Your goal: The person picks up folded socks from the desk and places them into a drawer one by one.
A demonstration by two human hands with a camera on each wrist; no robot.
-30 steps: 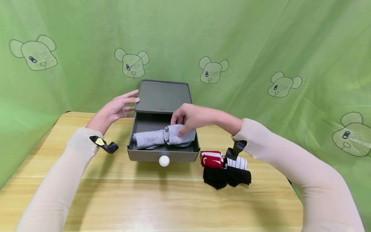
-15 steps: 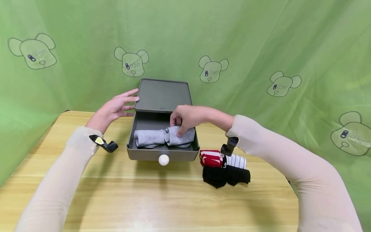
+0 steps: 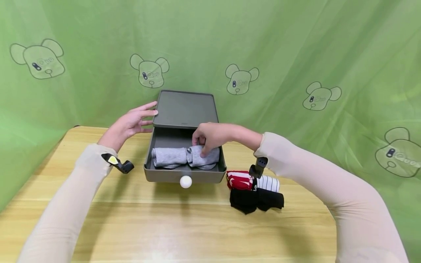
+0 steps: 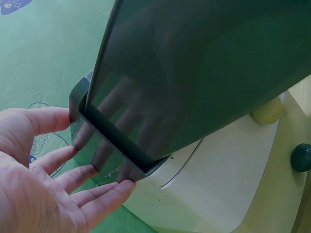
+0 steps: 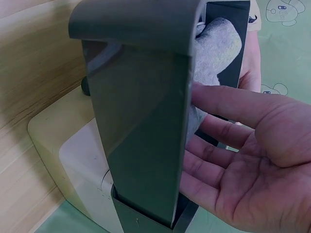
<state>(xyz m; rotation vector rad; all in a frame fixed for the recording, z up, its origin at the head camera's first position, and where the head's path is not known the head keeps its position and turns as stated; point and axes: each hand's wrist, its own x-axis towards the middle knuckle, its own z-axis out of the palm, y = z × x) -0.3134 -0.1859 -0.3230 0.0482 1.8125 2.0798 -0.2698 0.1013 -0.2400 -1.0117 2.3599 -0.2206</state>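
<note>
A dark grey drawer [image 3: 167, 176] with a white knob [image 3: 185, 182] stands pulled out from its box [image 3: 186, 107]. Two rolled grey socks lie side by side in its front part, the left roll [image 3: 169, 157] and the right roll [image 3: 196, 159]. My right hand [image 3: 215, 135] reaches in from the right and pinches the right roll between thumb and fingers. In the right wrist view, the drawer's side wall hides part of that grey sock [image 5: 216, 48]. My left hand [image 3: 129, 123], fingers spread and nearly straight, touches the box's left side with its fingertips [image 4: 127, 187].
Right of the drawer on the wooden table [image 3: 204, 230] lie more rolled socks: a red and white one [image 3: 240, 179], a white striped one [image 3: 268, 183] and a black pair [image 3: 245, 200]. A green curtain [image 3: 279, 40] hangs behind the box.
My right hand has lowered slightly toward the drawer's front, and the right grey roll has settled lower beside the left one. The left hand stays at the box's side.
</note>
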